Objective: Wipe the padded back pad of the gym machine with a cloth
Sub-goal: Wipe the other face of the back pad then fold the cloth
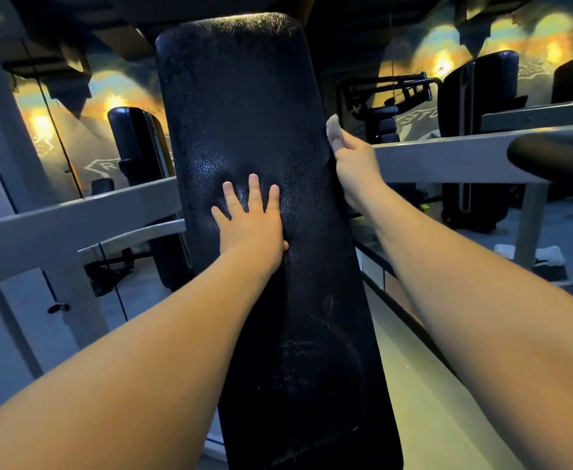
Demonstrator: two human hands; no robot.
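The black padded back pad [244, 96] runs tall through the middle of the view, its textured surface shiny in places. My left hand [249, 222] lies flat on the pad's middle with the fingers spread, holding nothing. My right hand [354, 167] is at the pad's right edge, closed around a small pale cloth [335, 128] that sticks up above the fingers and touches the edge of the pad.
Grey metal frame bars [447, 157] of the machine cross behind the pad on both sides. A black padded handle [556, 157] juts in at the right. Mirrors behind reflect other black pads [478, 89] and a lit wall. White cloths [546, 254] lie on the floor at right.
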